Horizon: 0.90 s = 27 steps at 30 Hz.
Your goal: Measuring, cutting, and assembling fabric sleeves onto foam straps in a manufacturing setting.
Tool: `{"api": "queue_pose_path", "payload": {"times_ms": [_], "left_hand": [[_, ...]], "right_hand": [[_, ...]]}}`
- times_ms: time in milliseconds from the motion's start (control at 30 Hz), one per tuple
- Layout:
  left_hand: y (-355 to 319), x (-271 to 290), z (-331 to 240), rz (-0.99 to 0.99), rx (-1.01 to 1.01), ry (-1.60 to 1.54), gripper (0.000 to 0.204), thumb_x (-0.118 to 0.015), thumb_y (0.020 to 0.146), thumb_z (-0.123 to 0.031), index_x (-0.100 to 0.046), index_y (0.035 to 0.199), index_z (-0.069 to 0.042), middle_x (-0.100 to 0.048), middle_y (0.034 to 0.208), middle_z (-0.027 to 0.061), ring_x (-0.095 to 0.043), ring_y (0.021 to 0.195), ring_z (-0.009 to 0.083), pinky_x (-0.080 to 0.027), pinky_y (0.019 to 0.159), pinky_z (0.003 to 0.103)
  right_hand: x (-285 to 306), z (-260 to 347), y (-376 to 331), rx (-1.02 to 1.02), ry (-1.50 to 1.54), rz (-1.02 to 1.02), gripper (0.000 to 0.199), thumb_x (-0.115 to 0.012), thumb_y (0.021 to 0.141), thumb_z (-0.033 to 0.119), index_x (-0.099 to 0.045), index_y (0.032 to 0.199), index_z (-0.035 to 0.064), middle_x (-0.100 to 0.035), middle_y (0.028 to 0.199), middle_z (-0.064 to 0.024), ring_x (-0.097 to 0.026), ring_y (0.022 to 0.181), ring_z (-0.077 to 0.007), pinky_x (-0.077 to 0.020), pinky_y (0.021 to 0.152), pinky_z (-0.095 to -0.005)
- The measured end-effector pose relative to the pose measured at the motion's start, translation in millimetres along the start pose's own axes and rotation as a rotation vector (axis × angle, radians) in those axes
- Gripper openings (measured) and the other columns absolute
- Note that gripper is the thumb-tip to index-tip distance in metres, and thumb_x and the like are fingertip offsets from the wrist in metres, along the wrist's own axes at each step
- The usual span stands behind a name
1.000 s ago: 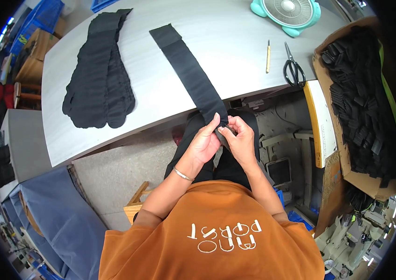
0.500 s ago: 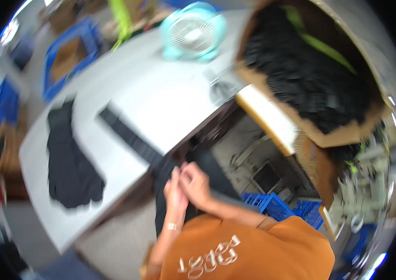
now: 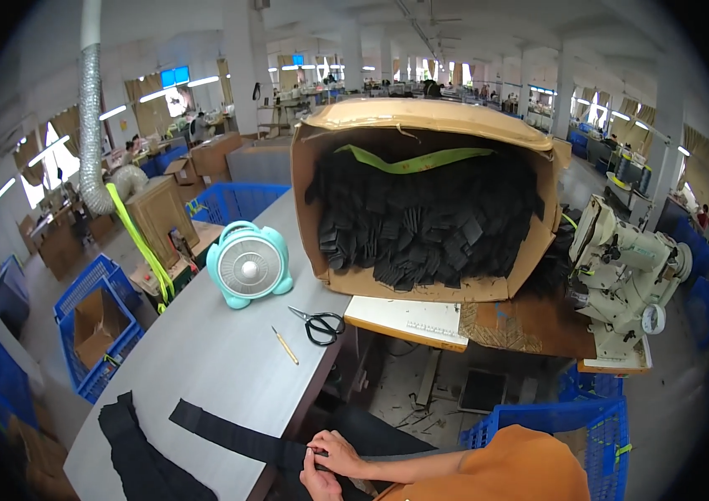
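A: What were the hands doing?

B: The right hand [image 3: 339, 455] was pinched shut on the end of a black strip [image 3: 233, 435], right at the table [image 3: 204, 351] edge. The left hand [image 3: 318, 483] sat just below it, touching the same end; whether its fingers were closed on the cloth could not be told.

A: And where did the strip lie?

B: It ran from the hands leftward across the near corner of the table, flat on the grey top. A stack [image 3: 141, 463] of black pieces lay just beside it, further left.

A: Anything beyond that?

B: A pencil [image 3: 285, 345] and scissors [image 3: 319, 324] lay mid-table, well apart from the strip. Behind them stood a teal fan [image 3: 249, 265], and past the table end a tipped box [image 3: 421, 200] full of black pieces. A sewing machine [image 3: 625, 271] stood to the right.
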<state>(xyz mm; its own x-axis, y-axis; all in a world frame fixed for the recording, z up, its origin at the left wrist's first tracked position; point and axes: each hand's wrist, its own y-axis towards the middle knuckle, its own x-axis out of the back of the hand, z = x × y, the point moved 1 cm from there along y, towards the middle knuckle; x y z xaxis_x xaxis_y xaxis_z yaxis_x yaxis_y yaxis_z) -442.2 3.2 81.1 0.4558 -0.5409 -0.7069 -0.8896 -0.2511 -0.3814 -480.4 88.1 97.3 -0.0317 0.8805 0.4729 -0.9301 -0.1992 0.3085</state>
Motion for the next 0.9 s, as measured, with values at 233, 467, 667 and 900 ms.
{"api": "queue_pose_path", "payload": {"times_ms": [233,467,667,900], "left_hand": [[10,4,-7,0.046,0.071,-0.069,0.019,-0.061,0.095,-0.017,-0.063,0.105,-0.002,-0.064,0.104,0.0061,-0.059,0.102,0.0164,-0.048,0.095,0.03],[-8,-18,-13,0.13,0.064,-0.238,0.046,-0.054,0.1,-0.044,-0.057,0.115,-0.001,-0.062,0.113,0.0087,-0.059,0.109,0.0196,-0.047,0.098,0.033],[11,16,6,0.033,-0.081,-0.027,0.046,-0.05,0.102,-0.041,-0.055,0.118,0.001,-0.063,0.114,0.0111,-0.06,0.109,0.0226,-0.048,0.098,0.035],[9,20,-1,0.015,0.053,0.048,0.038,-0.05,0.102,-0.037,-0.058,0.114,-0.002,-0.064,0.11,0.0099,-0.064,0.101,0.0219,-0.053,0.087,0.036]], "right_hand": [[0,3,11,-0.021,-0.082,0.103,0.023,-0.071,0.081,0.021,-0.07,0.098,0.0063,-0.063,0.097,-0.0057,-0.057,0.094,-0.0268,-0.0451,0.083,-0.0383],[-2,-1,22,0.071,0.019,0.091,0.021,-0.072,0.079,0.023,-0.069,0.094,0.0079,-0.062,0.099,-0.0042,-0.058,0.094,-0.0259,-0.0448,0.082,-0.0388],[-22,-16,14,-0.101,0.067,0.035,0.02,-0.072,0.078,0.024,-0.069,0.093,0.0101,-0.063,0.098,-0.0044,-0.06,0.092,-0.0261,-0.0477,0.08,-0.0399],[-13,-11,10,-0.059,0.077,-0.087,0.017,-0.072,0.08,0.021,-0.069,0.088,0.0063,-0.063,0.096,-0.0054,-0.062,0.093,-0.0256,-0.0494,0.08,-0.0374]]}}
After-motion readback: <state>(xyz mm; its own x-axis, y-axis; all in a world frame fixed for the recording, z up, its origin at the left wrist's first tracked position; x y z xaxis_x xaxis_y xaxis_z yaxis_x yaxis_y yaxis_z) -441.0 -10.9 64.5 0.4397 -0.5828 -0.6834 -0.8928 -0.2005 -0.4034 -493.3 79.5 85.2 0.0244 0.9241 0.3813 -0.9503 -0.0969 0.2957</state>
